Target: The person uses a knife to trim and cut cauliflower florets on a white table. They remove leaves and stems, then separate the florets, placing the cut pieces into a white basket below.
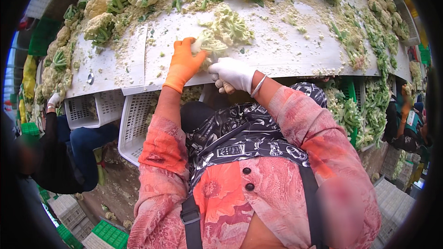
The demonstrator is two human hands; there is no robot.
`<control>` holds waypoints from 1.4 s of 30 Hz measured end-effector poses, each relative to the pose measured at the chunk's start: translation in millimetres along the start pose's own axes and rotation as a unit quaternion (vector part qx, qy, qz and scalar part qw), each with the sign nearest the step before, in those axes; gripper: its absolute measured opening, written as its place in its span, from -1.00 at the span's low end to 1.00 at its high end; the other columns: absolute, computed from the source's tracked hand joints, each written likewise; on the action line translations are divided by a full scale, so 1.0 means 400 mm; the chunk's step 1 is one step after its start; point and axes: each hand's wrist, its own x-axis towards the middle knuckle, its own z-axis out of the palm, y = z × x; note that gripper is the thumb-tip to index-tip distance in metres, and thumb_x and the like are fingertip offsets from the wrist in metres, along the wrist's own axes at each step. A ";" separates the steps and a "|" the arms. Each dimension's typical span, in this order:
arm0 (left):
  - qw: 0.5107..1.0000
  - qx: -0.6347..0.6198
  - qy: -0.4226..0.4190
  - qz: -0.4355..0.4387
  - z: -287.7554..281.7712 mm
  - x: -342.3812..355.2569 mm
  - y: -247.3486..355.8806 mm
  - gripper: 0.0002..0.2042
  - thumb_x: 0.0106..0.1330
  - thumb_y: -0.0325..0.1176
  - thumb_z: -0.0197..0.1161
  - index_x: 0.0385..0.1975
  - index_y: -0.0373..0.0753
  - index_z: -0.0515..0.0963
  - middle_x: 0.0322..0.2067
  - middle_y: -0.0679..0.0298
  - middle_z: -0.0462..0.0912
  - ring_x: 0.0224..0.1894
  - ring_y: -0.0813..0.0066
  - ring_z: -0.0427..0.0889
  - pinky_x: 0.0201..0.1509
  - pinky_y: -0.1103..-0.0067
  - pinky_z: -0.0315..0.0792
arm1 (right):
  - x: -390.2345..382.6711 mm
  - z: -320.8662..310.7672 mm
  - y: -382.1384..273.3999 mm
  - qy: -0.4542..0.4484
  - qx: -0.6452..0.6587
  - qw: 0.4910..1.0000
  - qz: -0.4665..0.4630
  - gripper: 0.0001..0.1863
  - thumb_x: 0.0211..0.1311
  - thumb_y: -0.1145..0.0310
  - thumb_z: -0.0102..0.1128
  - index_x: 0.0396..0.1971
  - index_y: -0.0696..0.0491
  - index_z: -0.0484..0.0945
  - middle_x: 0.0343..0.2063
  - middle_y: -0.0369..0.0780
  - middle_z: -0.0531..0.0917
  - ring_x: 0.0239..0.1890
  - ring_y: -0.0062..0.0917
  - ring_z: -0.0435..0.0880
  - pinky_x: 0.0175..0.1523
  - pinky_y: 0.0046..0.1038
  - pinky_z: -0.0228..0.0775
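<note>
My left hand (183, 62), in an orange glove, grips a piece of cauliflower (210, 45) at the near edge of the white cutting table (286, 50). My right hand (232, 74), in a white glove, sits just below and right of the piece, fingers closed around a wooden handle that shows under the fist; any blade is hidden. A larger cauliflower head (230, 24) lies right behind the held piece. Crumbs and green leaf scraps litter the tabletop.
Whole cauliflowers (99, 16) pile along the table's left and far sides. White plastic crates (134, 124) hang below the near edge. Another person (69, 152) in dark clothes works at the left. Green trimmings (374, 106) heap at the right. Green and white crates (108, 235) stand on the floor.
</note>
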 end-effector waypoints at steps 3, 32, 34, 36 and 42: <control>0.997 0.031 0.045 -0.062 0.007 0.015 -0.006 -0.41 0.25 0.00 0.38 0.12 -0.34 0.49 -0.01 -0.08 0.54 0.01 -0.02 0.58 0.13 0.31 0.47 | -0.015 0.017 0.011 0.100 -0.116 0.984 -0.087 -0.75 0.37 0.29 -0.06 -0.29 0.21 0.39 -0.68 -0.15 0.48 -0.73 -0.41 0.50 -0.72 -0.40 0.30; 0.970 -0.101 0.085 -0.203 0.064 0.012 -0.013 -0.19 0.34 0.33 0.11 0.16 -0.45 0.36 -0.10 -0.28 0.66 0.00 -0.21 0.65 0.10 0.22 0.48 | -0.109 0.017 0.039 0.180 -0.169 0.959 -0.137 -0.68 0.49 0.24 -0.09 -0.05 0.23 0.29 -0.66 -0.17 0.54 -0.73 -0.47 0.57 -0.69 -0.40 0.39; 0.966 -0.120 0.083 -0.213 0.073 0.013 -0.023 -0.20 0.34 0.30 0.13 0.16 -0.46 0.36 -0.11 -0.28 0.66 0.00 -0.22 0.65 0.10 0.22 0.47 | -0.099 0.036 0.060 0.170 -0.183 0.959 -0.132 -0.69 0.49 0.24 -0.08 -0.09 0.22 0.29 -0.66 -0.16 0.55 -0.72 -0.45 0.58 -0.68 -0.39 0.42; 0.964 -0.134 0.086 -0.214 0.081 0.015 -0.031 -0.22 0.35 0.27 0.15 0.16 -0.47 0.35 -0.11 -0.29 0.66 0.00 -0.23 0.64 0.11 0.23 0.47 | -0.085 0.045 0.067 0.170 -0.191 0.959 -0.124 -0.70 0.48 0.24 -0.09 -0.10 0.21 0.29 -0.66 -0.15 0.55 -0.72 -0.44 0.58 -0.67 -0.39 0.43; 0.966 -0.128 0.094 -0.203 0.083 0.009 -0.037 -0.24 0.36 0.21 0.17 0.17 -0.46 0.31 -0.10 -0.31 0.65 0.01 -0.27 0.63 0.11 0.23 0.47 | -0.070 0.062 0.029 0.133 -0.154 0.974 -0.100 -0.71 0.48 0.25 -0.11 -0.11 0.21 0.28 -0.62 -0.12 0.56 -0.74 -0.43 0.56 -0.69 -0.40 0.40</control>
